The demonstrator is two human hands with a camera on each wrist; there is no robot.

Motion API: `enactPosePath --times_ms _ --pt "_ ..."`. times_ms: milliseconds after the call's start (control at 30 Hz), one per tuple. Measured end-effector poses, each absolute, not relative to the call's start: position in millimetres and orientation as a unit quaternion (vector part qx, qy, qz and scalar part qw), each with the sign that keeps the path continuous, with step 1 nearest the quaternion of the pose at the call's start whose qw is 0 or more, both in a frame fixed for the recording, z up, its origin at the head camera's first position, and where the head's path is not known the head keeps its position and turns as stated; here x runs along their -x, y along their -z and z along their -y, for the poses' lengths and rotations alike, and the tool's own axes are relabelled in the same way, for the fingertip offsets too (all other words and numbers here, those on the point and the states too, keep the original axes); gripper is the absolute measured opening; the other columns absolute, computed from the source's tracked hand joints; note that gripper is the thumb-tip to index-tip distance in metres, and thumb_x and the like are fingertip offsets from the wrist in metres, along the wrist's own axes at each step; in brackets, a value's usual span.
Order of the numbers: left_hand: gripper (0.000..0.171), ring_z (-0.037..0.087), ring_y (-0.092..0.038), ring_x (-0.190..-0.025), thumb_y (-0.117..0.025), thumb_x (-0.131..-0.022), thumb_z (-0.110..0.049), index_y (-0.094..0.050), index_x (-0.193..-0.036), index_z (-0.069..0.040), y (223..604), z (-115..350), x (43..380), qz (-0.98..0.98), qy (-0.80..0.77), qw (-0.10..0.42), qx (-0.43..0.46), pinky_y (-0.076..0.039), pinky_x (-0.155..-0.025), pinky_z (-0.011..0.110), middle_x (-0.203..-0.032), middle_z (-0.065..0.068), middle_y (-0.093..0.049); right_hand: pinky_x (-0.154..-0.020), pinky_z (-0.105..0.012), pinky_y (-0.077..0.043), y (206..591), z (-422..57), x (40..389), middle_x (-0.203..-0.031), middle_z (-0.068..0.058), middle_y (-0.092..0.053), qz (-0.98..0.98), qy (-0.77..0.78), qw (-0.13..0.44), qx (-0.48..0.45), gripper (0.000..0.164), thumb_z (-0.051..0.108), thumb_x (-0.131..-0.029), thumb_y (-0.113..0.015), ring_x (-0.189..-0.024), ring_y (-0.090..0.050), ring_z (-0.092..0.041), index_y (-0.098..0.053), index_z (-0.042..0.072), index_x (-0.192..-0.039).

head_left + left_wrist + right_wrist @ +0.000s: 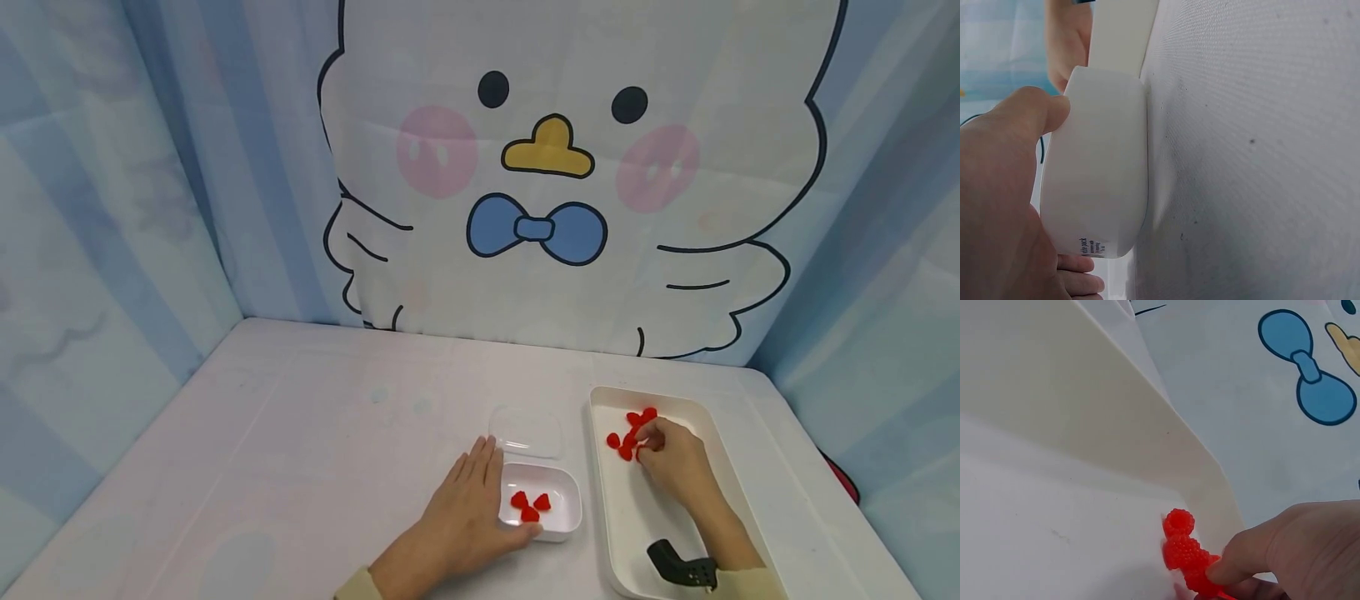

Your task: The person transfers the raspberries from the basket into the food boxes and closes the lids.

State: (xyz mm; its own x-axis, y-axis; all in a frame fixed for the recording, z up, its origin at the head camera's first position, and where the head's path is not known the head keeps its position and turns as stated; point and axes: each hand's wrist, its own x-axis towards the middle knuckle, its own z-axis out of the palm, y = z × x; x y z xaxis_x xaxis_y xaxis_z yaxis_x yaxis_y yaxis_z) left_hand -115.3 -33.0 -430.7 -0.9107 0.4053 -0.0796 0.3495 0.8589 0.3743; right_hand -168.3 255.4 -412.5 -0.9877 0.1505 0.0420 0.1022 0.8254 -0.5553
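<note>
Three red raspberries [530,514] lie in a small white box [573,500]. My left hand [467,508] lies along the box's left side with straight fingers, and its thumb [1054,112] touches the near rim. Over the far part of a shallow white tray [626,517], my right hand [678,462] pinches a raspberry [1200,578] between thumb and fingers, which partly cover it. Several more raspberries [627,442] are clustered beside those fingertips on the tray floor. Their bumpy, rounded surfaces show in the right wrist view.
A clear plastic lid [527,432] lies on the white table [300,467] just behind the box. The tray stands to the box's right with a narrow gap between. A black wrist device [681,567] sits at the right wrist. Printed curtains [540,292] close off the back and sides.
</note>
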Motion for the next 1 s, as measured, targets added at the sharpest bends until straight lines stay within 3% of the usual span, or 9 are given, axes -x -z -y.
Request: enactPosePath --times_ms 333,1000 --pt "0.104 0.03 -0.022 -0.153 -0.054 -0.084 -0.073 -0.027 -0.154 -0.001 431.0 34.0 114.9 -0.961 -0.181 0.067 -0.198 -0.027 -0.122 0.048 -0.164 0.015 -0.025 -0.081 -0.04 -0.061 402.2 -251.7 162.8 -0.111 -0.023 -0.065 0.948 -0.308 0.039 0.074 0.023 0.004 -0.088 -0.066 -0.091 -0.061 -0.03 -0.061 -0.002 -0.109" --pt "0.105 0.03 -0.023 -0.153 -0.053 -0.084 -0.073 -0.026 -0.154 0.0 431.1 33.3 114.7 -0.96 -0.184 0.069 -0.202 -0.028 -0.122 0.048 -0.164 0.015 -0.025 -0.088 -0.043 -0.059 396.9 -242.6 154.1 -0.114 -0.021 -0.066 0.939 -0.332 0.057 0.072 0.021 0.007 -0.092 -0.062 -0.098 -0.064 -0.031 -0.064 0.0 -0.111"
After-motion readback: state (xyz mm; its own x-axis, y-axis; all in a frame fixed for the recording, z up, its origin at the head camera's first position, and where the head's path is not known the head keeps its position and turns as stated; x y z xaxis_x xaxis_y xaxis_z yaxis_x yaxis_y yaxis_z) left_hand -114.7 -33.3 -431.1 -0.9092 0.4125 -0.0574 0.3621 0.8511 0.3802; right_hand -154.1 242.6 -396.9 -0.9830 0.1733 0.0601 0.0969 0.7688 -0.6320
